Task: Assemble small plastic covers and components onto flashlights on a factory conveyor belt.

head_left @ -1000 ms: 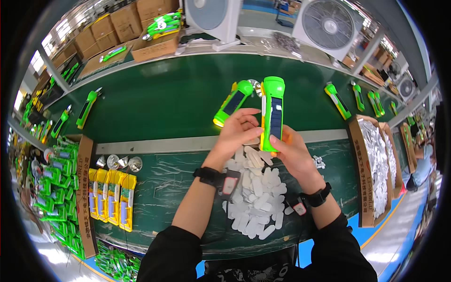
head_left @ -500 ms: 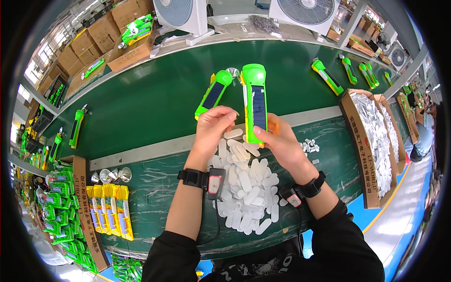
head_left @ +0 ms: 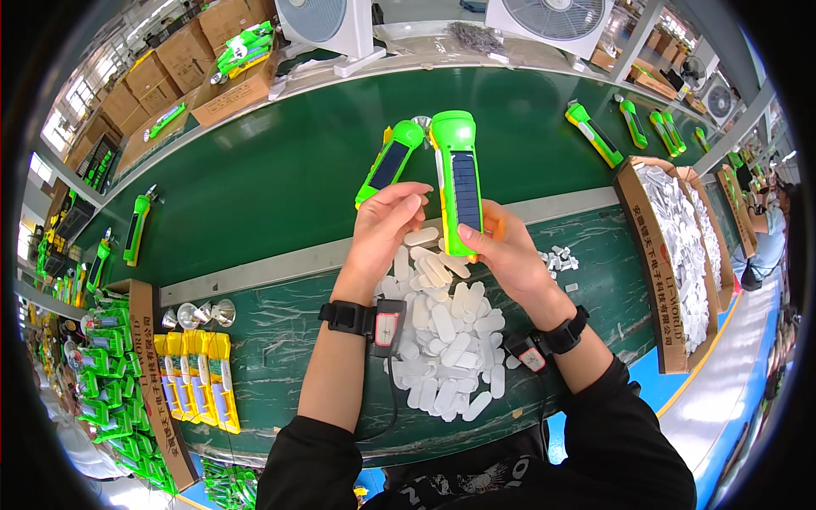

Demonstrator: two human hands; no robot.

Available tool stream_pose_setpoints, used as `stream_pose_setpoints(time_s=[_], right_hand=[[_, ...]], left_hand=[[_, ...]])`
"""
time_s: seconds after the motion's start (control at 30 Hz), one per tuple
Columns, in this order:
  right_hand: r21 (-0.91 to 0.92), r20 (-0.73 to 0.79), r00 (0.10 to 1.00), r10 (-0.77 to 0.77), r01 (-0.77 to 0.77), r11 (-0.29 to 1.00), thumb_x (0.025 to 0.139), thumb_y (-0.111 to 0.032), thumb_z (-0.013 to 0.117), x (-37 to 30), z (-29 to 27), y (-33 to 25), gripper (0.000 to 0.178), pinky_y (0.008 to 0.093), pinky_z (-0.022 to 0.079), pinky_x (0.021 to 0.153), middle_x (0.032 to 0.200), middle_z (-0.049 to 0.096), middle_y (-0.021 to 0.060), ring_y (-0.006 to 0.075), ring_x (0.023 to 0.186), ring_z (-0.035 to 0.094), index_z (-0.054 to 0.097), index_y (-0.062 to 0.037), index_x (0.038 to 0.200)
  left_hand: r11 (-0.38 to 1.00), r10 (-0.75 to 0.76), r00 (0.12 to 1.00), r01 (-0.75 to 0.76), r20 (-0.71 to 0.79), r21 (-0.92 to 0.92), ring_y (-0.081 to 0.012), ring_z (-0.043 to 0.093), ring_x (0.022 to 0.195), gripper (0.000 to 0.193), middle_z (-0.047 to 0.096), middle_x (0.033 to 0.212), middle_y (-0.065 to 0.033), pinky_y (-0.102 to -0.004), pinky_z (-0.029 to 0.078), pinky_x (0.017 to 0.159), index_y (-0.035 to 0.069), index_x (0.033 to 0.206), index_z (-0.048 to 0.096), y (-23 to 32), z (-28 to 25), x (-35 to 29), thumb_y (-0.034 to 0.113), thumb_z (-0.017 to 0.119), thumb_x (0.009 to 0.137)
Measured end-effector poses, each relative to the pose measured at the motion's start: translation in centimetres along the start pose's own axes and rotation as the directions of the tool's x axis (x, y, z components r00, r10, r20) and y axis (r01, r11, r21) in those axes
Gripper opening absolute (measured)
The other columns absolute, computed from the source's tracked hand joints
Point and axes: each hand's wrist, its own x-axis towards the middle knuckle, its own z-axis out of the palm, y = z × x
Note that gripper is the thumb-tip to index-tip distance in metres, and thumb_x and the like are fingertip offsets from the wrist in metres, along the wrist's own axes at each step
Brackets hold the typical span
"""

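My right hand (head_left: 508,255) grips a green flashlight (head_left: 455,140) with a dark solar panel on its face, thumb over the lower end and head pointing away from me. Just left of it, my left hand (head_left: 387,223) has thumb and fingers drawn together in a pinch; whatever may be between them is too small to name. A second green flashlight (head_left: 389,166) with a yellow edge lies on the green belt (head_left: 289,170) beyond my left hand. Under both hands, a pile of whitish oval plastic pieces (head_left: 450,348) covers part of the worktop (head_left: 280,365).
Small white pieces (head_left: 557,259) lie right of the pile. Cardboard boxes of white parts (head_left: 667,246) stand at the right. Yellow housings (head_left: 200,378) and shiny reflectors (head_left: 208,314) sit at the left, beside a box (head_left: 153,374) of green housings. More flashlights (head_left: 595,136) rest on the belt.
My left hand's fingers have risen slightly and lie closer to the flashlight's side. The held flashlight has shifted a little up and left. My right hand keeps its grip.
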Motion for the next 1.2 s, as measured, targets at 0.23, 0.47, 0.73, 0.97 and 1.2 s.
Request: stream_pose_setpoints(time_s=[0.23,0.47,0.73,0.97,1.2], right_hand=[[0.094,-0.019,0.999,-0.044,0.045,0.995,0.084,-0.016,0.067,0.1,0.1,0.5,0.052,0.0246,0.044,0.07,0.107,0.057,0.008,0.0121,0.093,0.056,0.043,0.0026,0.125],[0.229,0.093,0.993,-0.075,0.052,0.972,0.083,-0.011,0.065,0.3,-0.7,1.2,0.053,0.0272,0.047,0.078,0.112,0.055,0.0089,0.0158,0.098,0.056,0.039,0.0003,0.129],[0.468,0.265,0.962,-0.067,-0.068,0.881,0.084,-0.011,0.066,0.8,-1.9,2.4,0.049,0.0305,0.047,0.083,0.111,0.054,0.0119,0.0193,0.102,0.056,0.038,-0.0017,0.124],[0.567,0.24,0.968,-0.069,-0.082,0.82,0.083,-0.009,0.066,1.0,-2.3,2.9,0.047,0.0308,0.046,0.078,0.108,0.055,0.0132,0.0175,0.097,0.056,0.038,-0.0046,0.12],[0.536,0.103,0.99,-0.093,0.024,0.844,0.08,-0.007,0.068,1.7,-2.4,3.6,0.046,0.0297,0.047,0.084,0.105,0.058,0.0128,0.018,0.099,0.057,0.043,-0.004,0.119]], left_hand=[[0.999,-0.049,0.973,0.05,0.224,0.005,-0.0167,0.056,0.101,0.062,0.057,0.112,-0.0089,-0.0292,0.046,0.085,-0.002,0.128,0.045,0.1,0.8,0.0,0.024,0.072,0.079],[0.998,-0.032,0.969,0.017,0.245,0.063,-0.0182,0.056,0.105,0.057,0.057,0.116,-0.0118,-0.0329,0.046,0.091,-0.005,0.126,0.046,-0.7,1.1,0.3,0.013,0.071,0.079],[0.99,-0.104,0.974,0.08,0.203,0.12,-0.0185,0.056,0.106,0.052,0.058,0.115,-0.0118,-0.0328,0.046,0.09,-0.004,0.124,0.047,0.3,1.6,0.0,0.014,0.068,0.081],[0.876,-0.255,0.967,0.22,0.025,0.428,-0.0143,0.058,0.099,0.041,0.059,0.105,-0.0063,-0.0301,0.047,0.086,-0.002,0.115,0.052,2.5,5.5,1.3,0.008,0.069,0.079],[0.883,-0.35,0.921,0.386,-0.173,0.269,-0.0158,0.062,0.085,0.031,0.061,0.097,-0.0075,-0.0308,0.055,0.072,-0.001,0.105,0.054,1.5,6.7,1.7,0.009,0.069,0.081]])
